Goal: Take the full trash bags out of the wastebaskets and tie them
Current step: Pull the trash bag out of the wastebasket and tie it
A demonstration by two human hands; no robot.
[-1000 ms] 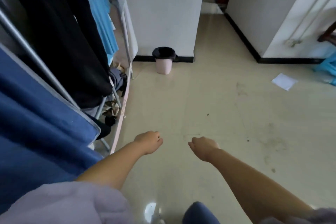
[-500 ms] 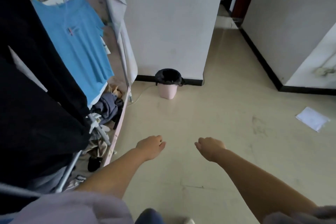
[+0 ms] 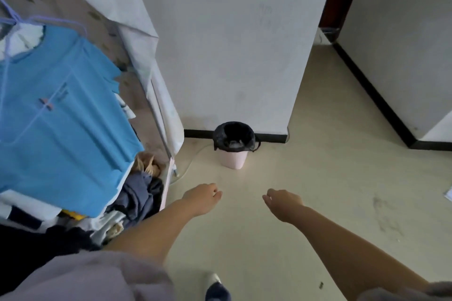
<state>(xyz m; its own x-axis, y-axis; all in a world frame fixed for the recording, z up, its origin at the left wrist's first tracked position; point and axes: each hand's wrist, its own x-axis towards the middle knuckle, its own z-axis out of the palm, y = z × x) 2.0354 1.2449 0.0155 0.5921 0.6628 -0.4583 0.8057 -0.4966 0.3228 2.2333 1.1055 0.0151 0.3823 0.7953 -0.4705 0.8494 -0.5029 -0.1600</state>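
1. Pink wastebasket [image 3: 232,160] is seen standing upright on the floor [image 3: 318,190], at the foot of the white wall [image 3: 232,44], touching or just beside the black baseboard [image 3: 271,138].
2. Black trash bag [image 3: 233,135] is fitted inside it, edge folded out over the rim; pale rubbish is visible low in the opening. A loop of bag sticks out on the right side.
3. Left hand [image 3: 203,197] is held out above the floor, short of the basket and to its left. Fingers are loosely curled; grip is relaxed, nothing held.
4. Right hand [image 3: 282,204] is held out level with the left, apart from it, short of the basket and to its right. Fingers are loosely curled; grip is relaxed, nothing held.
5. Neither hand is touching the bag or the basket.
6. Blue shirt [image 3: 63,117] is hung on a hanger in the open fabric wardrobe [image 3: 137,32] at left; crumpled dark clothes [image 3: 139,195] are piled at its base.
7. A thin pale cord [image 3: 193,161] is seen on the floor between wardrobe and basket.
8. A shoe tip [image 3: 215,287] is seen at bottom centre; lilac sleeve [image 3: 85,278] fills the bottom left.
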